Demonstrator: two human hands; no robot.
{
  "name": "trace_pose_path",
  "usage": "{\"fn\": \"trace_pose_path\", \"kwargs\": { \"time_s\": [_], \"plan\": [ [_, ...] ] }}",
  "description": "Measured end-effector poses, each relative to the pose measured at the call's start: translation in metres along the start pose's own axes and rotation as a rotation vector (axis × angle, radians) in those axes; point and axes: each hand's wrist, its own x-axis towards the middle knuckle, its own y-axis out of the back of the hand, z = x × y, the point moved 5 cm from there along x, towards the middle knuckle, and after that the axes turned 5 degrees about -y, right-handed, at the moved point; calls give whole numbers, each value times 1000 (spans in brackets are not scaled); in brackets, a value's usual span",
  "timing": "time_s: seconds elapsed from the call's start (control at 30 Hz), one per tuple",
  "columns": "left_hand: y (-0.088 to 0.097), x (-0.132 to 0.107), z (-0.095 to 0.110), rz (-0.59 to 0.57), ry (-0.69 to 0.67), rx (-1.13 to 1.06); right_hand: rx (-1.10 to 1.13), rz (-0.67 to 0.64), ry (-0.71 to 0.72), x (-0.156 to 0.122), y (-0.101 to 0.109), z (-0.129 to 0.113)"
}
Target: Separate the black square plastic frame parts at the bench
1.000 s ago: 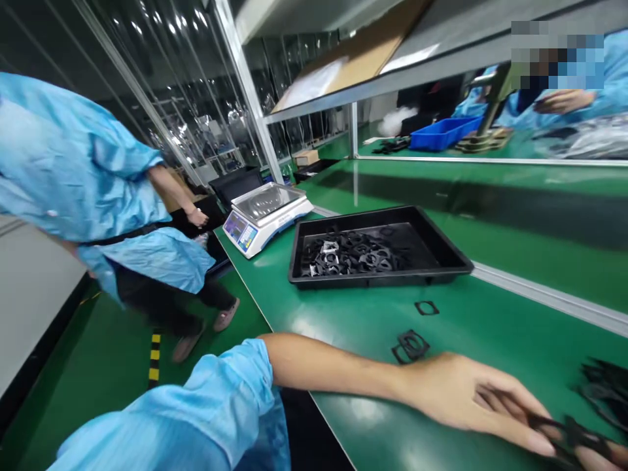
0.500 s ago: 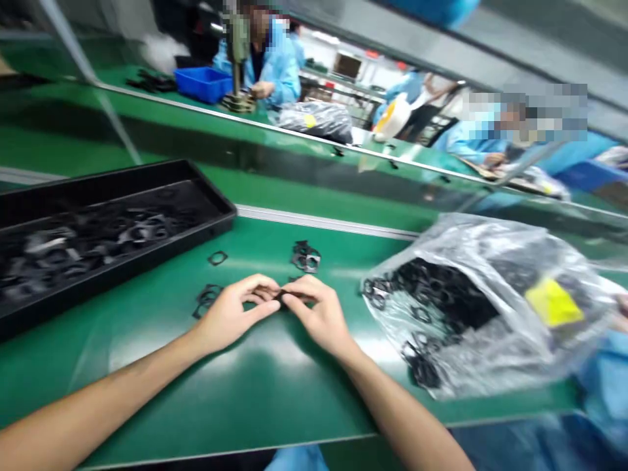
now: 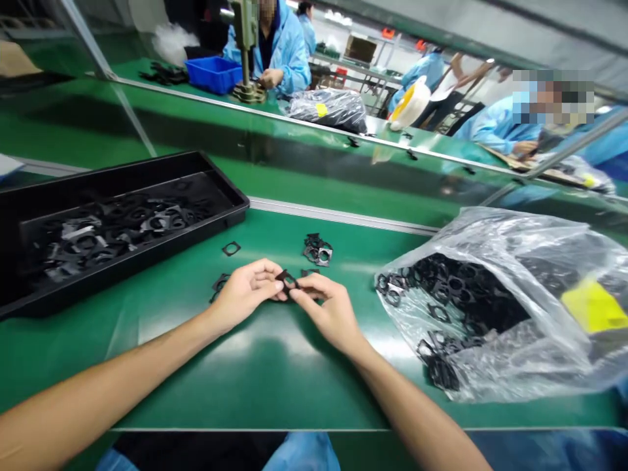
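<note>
Left hand (image 3: pixel 244 293) and right hand (image 3: pixel 328 307) meet low over the green bench (image 3: pixel 275 379), and the fingertips of both are pinched shut on one little black frame (image 3: pixel 287 281), held between them just above the surface. It looks thin and light, a flat square with a round hole, probably a touch flexible. I'd judge the outer edges or corners the place to grip, and a gentle pinch enough, since squeezed hard it could bend or flick away.

Just beside the left hand lie a couple of spare frames (image 3: pixel 219 282), with a lone frame (image 3: pixel 231 248) further up and a small heap (image 3: pixel 318 250) beyond the right hand. Off to the left, the black tray (image 3: pixel 234 196) holds a scatter of the same parts. On the right, a clear plastic bag (image 3: pixel 520 242) spills more, close to the right forearm and easy to brush against. Across the bench, co-workers (image 3: pixel 282 46) in blue coats sit at their own stations.
</note>
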Motion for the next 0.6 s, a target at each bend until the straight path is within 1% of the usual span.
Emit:
{"fn": "trace_pose_path", "kwargs": {
  "time_s": [0.07,0.2,0.3,0.43,0.5,0.6],
  "plan": [
    [-1,2,2,0,-23,-9,-12,19,7,2,2,-1],
    [2,8,3,-14,-67,-3,7,-1,14,7,3,-2],
    [3,11,3,-46,-45,-28,55,-15,-6,9,3,-3],
    [1,9,4,-80,25,-108,136,-7,-29,8,4,-4],
    [-1,8,5,-87,53,-146,159,-3,-31,7,4,-6],
    [-2,6,8,-75,58,-175,196,-6,-48,6,4,-9]
  ]
}}
